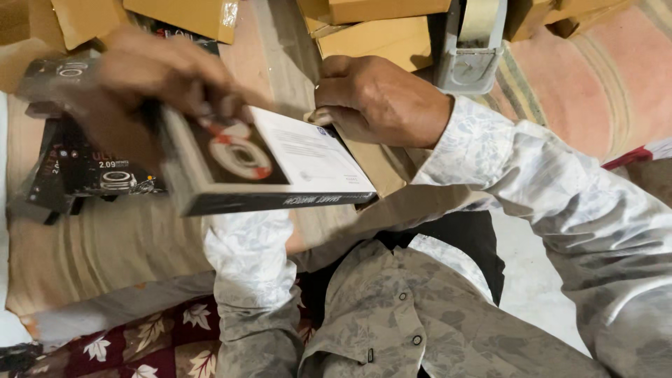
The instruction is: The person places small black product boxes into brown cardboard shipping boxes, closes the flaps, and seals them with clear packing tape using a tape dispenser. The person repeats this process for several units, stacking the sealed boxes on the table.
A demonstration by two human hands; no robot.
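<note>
At the centre of the frame, the left hand [150, 77] grips the far upper-left corner of a flat dark box [262, 171], fingers curled over its edge; the hand is blurred, so the exact finger placement is hard to read. The right hand [378, 98] rests at the box's upper right edge with fingertips bent down against it, but I cannot tell whether it pinches the box or only steadies it. The box is held tilted above the lap, its printed lid showing a round orange-and-white picture and a white label panel, its narrow dark side facing the camera.

It looks like stiff cardboard with a glossy skin, probably light and rigid, a little slippery on the faces; the corners and long edges seem the surest places to hold it.

At the left of the frame, more dark boxes [91, 171] lie stacked on a tan striped cloth [105, 245]. Along the top sit brown cartons [381, 38], and at upper right a grey tape dispenser [472, 45].
</note>
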